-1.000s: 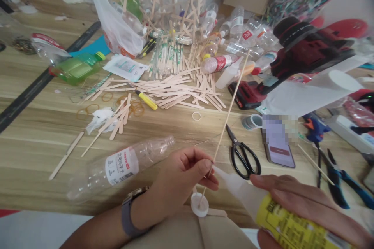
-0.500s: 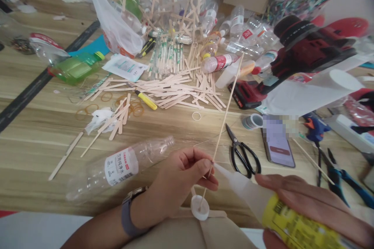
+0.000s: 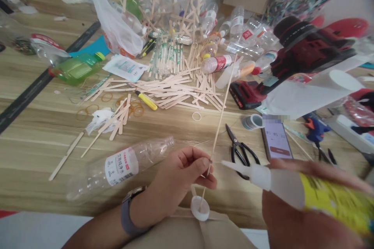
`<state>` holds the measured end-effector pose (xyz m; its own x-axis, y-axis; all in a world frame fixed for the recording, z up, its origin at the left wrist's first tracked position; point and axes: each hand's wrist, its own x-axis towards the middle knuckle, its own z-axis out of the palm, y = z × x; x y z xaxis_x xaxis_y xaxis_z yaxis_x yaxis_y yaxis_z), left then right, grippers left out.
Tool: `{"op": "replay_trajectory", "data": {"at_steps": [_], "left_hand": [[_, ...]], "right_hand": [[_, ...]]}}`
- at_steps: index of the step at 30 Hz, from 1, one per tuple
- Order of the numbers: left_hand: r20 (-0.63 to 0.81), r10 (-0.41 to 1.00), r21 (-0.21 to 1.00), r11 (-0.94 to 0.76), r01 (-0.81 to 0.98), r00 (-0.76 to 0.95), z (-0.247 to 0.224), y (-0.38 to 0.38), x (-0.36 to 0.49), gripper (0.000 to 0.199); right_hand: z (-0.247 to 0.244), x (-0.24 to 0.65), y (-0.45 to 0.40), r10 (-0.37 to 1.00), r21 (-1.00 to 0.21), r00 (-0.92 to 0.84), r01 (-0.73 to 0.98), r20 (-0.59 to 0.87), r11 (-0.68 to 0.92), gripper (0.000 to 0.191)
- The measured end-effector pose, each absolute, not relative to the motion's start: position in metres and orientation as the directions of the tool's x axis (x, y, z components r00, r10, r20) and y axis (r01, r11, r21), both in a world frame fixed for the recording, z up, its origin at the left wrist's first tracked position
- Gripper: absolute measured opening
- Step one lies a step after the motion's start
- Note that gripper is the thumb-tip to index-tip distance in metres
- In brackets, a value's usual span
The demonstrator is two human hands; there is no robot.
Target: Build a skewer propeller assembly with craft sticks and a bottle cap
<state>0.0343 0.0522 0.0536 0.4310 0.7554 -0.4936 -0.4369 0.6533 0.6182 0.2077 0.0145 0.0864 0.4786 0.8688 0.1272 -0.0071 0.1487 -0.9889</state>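
My left hand (image 3: 189,167) is closed, pinching a thin wooden stick (image 3: 221,118) that stands tilted upward. The stick's lower end is at a white bottle cap (image 3: 200,207) close to my lap. In my right hand (image 3: 309,218) is a glue bottle (image 3: 330,198) with a yellow label, its narrow nozzle pointing left. The nozzle tip is a little apart from the stick and the left fingertips. Black-handled scissors (image 3: 241,149) lie behind the nozzle. A clear plastic bottle (image 3: 125,165) rests on its side left of my left hand.
Loose craft sticks (image 3: 175,89) are heaped mid-table, near a yellow-handled knife (image 3: 146,100). A red and black power tool (image 3: 292,54), a phone (image 3: 277,140) and a glue gun (image 3: 317,128) are at the right. Empty bottles (image 3: 236,23) crowd the back.
My right hand has drawn the glue bottle to the right and turned it more level, so its nozzle has left the stick. The stick's top has shifted slightly left.
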Motion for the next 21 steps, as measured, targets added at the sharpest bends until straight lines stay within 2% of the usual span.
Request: {"op": "replay_trajectory", "data": {"at_steps": [3, 6, 9, 12, 16, 21], "left_hand": [[-0.502, 0.756, 0.606, 0.654, -0.453, 0.421, 0.054, 0.054, 0.035, 0.023], [-0.501, 0.752, 0.590, 0.659, -0.467, 0.428, 0.055, 0.054, 0.035, 0.023], [-0.490, 0.759, 0.588, 0.651, -0.479, 0.429, 0.054, 0.054, 0.035, 0.022], [-0.487, 0.761, 0.592, 0.648, -0.480, 0.427, 0.053, 0.053, 0.035, 0.022], [-0.494, 0.759, 0.600, 0.651, -0.465, 0.424, 0.051, 0.054, 0.035, 0.023], [-0.513, 0.750, 0.602, 0.661, -0.448, 0.417, 0.052, 0.054, 0.035, 0.028]], "right_hand": [[0.080, 0.207, 0.029, 0.890, -0.961, 0.452, -0.212, 0.064, 0.177, 0.033], [0.074, 0.216, 0.039, 0.937, -0.908, 0.328, -0.417, -0.118, 0.031, 0.028], [0.065, 0.224, 0.040, 0.920, -0.847, 0.242, -0.511, -0.309, -0.150, 0.033], [0.058, 0.224, 0.038, 0.920, -0.795, 0.126, -0.555, -0.371, -0.245, 0.032], [0.056, 0.222, 0.042, 0.961, -0.850, 0.079, -0.490, -0.267, -0.196, 0.026], [0.048, 0.231, 0.071, 0.986, -0.986, 0.134, -0.146, -0.102, -0.082, 0.041]]}}
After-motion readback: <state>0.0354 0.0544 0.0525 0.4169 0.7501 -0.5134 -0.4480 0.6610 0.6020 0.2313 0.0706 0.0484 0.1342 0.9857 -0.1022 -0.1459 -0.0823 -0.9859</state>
